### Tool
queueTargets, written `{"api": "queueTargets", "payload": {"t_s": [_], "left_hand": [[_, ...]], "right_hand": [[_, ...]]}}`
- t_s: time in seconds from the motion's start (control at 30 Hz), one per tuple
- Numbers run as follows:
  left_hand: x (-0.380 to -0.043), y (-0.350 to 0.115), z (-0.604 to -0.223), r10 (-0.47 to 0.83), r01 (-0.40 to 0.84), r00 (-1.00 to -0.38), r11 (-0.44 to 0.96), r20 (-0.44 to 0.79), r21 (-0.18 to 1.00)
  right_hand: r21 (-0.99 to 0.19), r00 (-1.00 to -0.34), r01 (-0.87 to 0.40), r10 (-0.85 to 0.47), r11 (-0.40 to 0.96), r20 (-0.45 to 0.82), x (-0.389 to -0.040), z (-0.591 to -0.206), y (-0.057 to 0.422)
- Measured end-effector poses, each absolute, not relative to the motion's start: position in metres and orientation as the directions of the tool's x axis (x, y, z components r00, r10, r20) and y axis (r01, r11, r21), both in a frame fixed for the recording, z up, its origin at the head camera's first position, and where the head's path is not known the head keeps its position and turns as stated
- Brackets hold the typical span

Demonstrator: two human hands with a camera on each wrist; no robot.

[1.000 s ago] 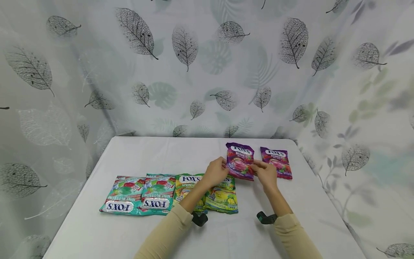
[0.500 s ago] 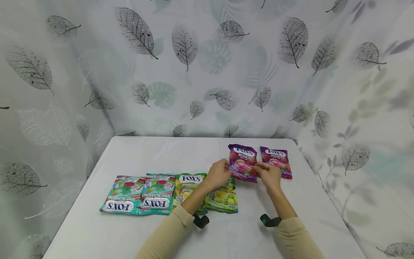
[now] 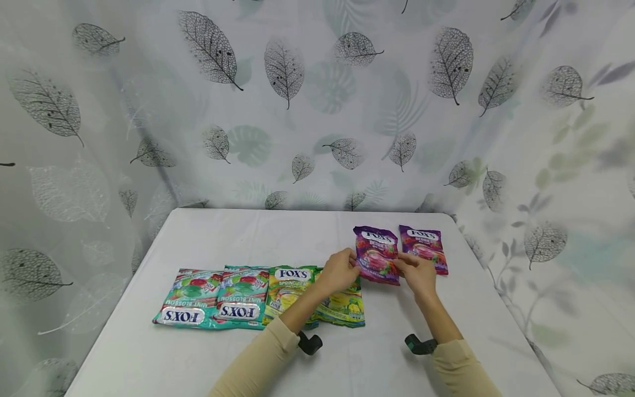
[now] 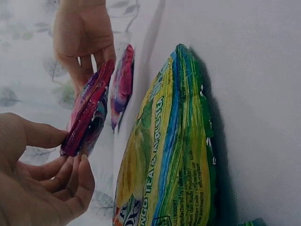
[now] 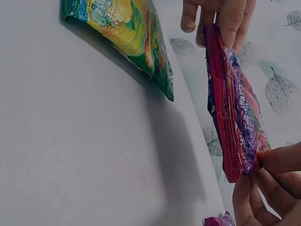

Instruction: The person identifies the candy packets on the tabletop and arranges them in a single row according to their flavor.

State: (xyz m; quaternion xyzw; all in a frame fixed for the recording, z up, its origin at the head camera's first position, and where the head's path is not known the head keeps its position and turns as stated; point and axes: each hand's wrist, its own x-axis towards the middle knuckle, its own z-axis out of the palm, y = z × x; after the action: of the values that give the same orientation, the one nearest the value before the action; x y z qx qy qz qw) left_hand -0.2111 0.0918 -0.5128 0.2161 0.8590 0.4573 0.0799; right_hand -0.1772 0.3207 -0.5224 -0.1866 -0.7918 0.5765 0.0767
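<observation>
A purple Fox's Berries candy bag [image 3: 377, 256] is held up between both hands, its printed front facing the head camera. My left hand [image 3: 339, 271] pinches its left edge between thumb and fingers. On the opposite edge, my right hand [image 3: 419, 275] pinches it the same way. Both wrist views show the bag [image 5: 235, 108] raised off the table, with a shadow below. Behind the right hand lies a second purple Berries bag [image 3: 430, 251]. Close to the left hand is a yellow-green candy bag [image 3: 342, 309], partly covered by that hand and forearm.
Left of it lies another yellow-green Fox's Spring Tea bag [image 3: 288, 275]. Two teal Mint Blossom bags [image 3: 243, 295] continue the row leftward, their lettering upside down. A white cloth covers the table [image 3: 223, 237], and a leaf-patterned curtain [image 3: 307, 110] hangs around it.
Both hands have moved right and slightly nearer the person with the held candy bag, bringing it closer to the other purple bag. The bags on the table have not moved.
</observation>
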Motion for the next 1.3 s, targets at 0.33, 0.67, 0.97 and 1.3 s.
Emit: {"api": "queueTargets", "payload": {"t_s": [0.33,0.67,0.97,1.3], "left_hand": [[-0.206,0.098,-0.518,0.464,0.294,-0.885,0.477,0.047,0.828],[-0.199,0.097,-0.520,0.469,0.297,-0.882,0.499,0.035,0.814],[-0.190,0.097,-0.522,0.488,0.291,-0.872,0.467,0.031,0.835],[-0.182,0.097,-0.524,0.472,0.322,-0.881,0.552,0.031,0.769]], "right_hand": [[-0.933,-0.915,0.212,0.395,0.292,-0.085,-0.170,-0.524,0.327],[-0.929,-0.916,0.223,0.389,0.296,-0.096,-0.164,-0.525,0.327],[-0.918,-0.915,0.232,0.391,0.320,-0.095,-0.158,-0.528,0.329],[-0.908,-0.918,0.241,0.384,0.343,-0.099,-0.149,-0.537,0.330]]}}
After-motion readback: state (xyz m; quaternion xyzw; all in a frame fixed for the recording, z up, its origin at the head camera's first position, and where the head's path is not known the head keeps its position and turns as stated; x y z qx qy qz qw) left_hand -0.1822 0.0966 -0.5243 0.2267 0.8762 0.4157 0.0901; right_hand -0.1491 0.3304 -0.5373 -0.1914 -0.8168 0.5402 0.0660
